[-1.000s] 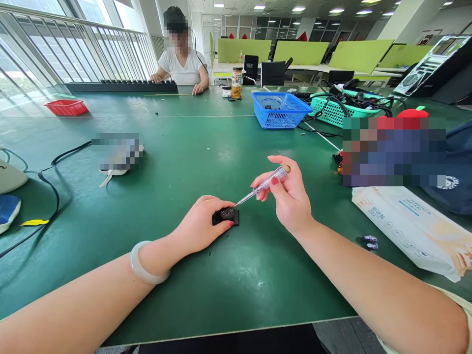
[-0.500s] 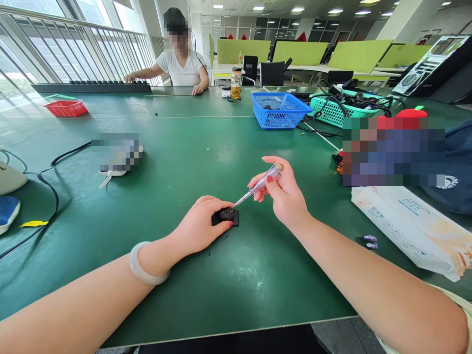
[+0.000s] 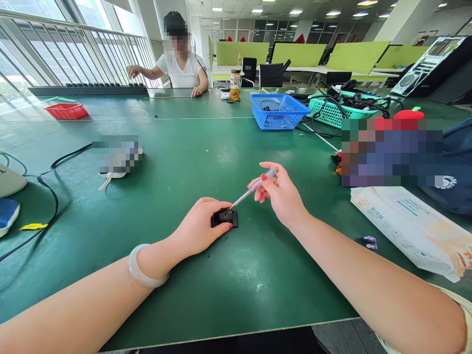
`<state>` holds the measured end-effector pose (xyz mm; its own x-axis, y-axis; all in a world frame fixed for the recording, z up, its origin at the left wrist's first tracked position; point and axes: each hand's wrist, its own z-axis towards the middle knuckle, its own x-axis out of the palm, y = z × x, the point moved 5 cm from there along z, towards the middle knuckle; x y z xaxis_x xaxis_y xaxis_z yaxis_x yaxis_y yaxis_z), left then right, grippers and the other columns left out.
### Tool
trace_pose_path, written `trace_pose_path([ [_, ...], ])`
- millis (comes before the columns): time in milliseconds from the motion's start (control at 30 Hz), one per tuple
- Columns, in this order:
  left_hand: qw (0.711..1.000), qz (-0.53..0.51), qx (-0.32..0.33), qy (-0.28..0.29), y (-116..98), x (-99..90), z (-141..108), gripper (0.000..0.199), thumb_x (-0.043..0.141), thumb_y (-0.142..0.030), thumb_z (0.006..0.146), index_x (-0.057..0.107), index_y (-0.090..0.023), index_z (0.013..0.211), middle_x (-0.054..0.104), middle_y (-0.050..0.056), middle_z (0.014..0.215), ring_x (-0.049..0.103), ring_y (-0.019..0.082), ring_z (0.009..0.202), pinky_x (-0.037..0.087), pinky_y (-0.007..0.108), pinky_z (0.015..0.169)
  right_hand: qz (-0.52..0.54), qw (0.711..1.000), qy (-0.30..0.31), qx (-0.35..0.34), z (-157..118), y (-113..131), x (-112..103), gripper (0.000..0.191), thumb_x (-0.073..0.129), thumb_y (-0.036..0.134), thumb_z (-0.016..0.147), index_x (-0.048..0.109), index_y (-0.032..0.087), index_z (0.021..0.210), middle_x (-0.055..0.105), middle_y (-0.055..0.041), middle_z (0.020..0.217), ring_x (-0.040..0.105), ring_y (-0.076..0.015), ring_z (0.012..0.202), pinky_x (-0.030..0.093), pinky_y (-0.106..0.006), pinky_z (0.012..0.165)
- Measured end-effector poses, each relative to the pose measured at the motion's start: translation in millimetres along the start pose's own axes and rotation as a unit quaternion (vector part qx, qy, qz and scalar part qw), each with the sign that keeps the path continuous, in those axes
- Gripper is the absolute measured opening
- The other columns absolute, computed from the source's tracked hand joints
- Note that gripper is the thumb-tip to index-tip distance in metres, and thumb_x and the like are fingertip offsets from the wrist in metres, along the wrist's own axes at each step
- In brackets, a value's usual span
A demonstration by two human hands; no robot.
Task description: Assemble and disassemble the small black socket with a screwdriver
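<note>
On the green table, my left hand [image 3: 201, 225] grips a small black block-like part [image 3: 224, 216] between thumb and fingers. The part lies flat, with a round raised area and small details on top that I cannot make out. My right hand [image 3: 282, 194] is closed around a screwdriver [image 3: 254, 188] with a clear handle. The screwdriver slants down to the left, and its thin metal tip meets the upper edge of the black part beside my left fingertips. Whether the tip sits in a screw is too small to tell.
A blue basket [image 3: 278, 112] and a green basket of cables [image 3: 337, 110] stand farther back. To the right lie a white packet [image 3: 409, 228] and two small purple items [image 3: 369, 242]. At left are a red tray [image 3: 66, 111] and a black cable [image 3: 51, 189]. A person [image 3: 180, 71] sits opposite.
My right hand and the screwdriver handle have tilted slightly lower and to the left, the tip staying at the black part. The person opposite has raised a hand off the long black object.
</note>
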<state>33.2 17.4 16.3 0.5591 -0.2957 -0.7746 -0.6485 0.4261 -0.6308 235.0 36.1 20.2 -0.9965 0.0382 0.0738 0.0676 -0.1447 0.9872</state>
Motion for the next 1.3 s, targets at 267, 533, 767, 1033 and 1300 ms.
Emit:
trace_pose_path([
  [267,1.000,-0.012,-0.020,0.009,-0.2,-0.8,-0.5,0.041,0.065,-0.037,0.084,0.069,-0.027,0.124,0.070,0.005,0.122,0.054,0.029,0.123,0.046,0.045,0.109,-0.017,0.999,0.020,0.024,-1.3,-1.7,5.1,0.063,0.071,0.065,0.078,0.044,0.024,0.119,0.074,0.0006,0.082,0.058,-0.0121,0.055,0.046,-0.031,0.059],
  [533,1.000,-0.010,-0.016,0.008,1.3,0.7,-0.9,0.041,0.066,-0.038,0.084,0.068,-0.027,0.124,0.070,0.005,0.124,0.054,0.029,0.125,0.046,0.045,0.110,-0.037,0.998,-0.009,0.049,-0.9,-6.1,2.7,0.068,0.073,0.069,0.073,0.048,0.024,0.117,0.073,0.0013,0.077,0.059,-0.0120,0.054,0.046,-0.030,0.058],
  [767,1.000,-0.010,-0.012,0.009,-0.1,-0.2,-0.8,0.041,0.066,-0.036,0.084,0.068,-0.026,0.124,0.071,0.004,0.123,0.054,0.029,0.124,0.046,0.044,0.109,-0.005,0.999,0.012,0.036,-2.5,-2.3,5.3,0.064,0.073,0.064,0.074,0.047,0.024,0.117,0.074,0.0009,0.081,0.060,-0.0121,0.056,0.046,-0.030,0.060],
  [1033,1.000,-0.014,-0.015,0.008,1.2,0.0,-1.7,0.040,0.066,-0.036,0.084,0.068,-0.028,0.124,0.071,0.003,0.123,0.054,0.028,0.125,0.046,0.044,0.109,-0.014,0.999,-0.011,0.049,-2.8,-2.3,2.4,0.067,0.078,0.064,0.070,0.052,0.023,0.116,0.064,0.0067,0.064,0.058,-0.0122,0.054,0.045,-0.029,0.058],
  [1300,0.999,-0.013,-0.029,0.011,-0.4,-0.6,-0.7,0.040,0.067,-0.037,0.084,0.070,-0.026,0.122,0.069,0.006,0.125,0.056,0.029,0.122,0.048,0.044,0.109,-0.006,0.993,-0.028,0.117,-1.6,-9.6,1.7,0.032,0.069,0.033,0.090,0.053,0.021,0.115,0.073,0.0011,0.078,0.062,-0.0102,0.056,0.046,-0.024,0.055],
])
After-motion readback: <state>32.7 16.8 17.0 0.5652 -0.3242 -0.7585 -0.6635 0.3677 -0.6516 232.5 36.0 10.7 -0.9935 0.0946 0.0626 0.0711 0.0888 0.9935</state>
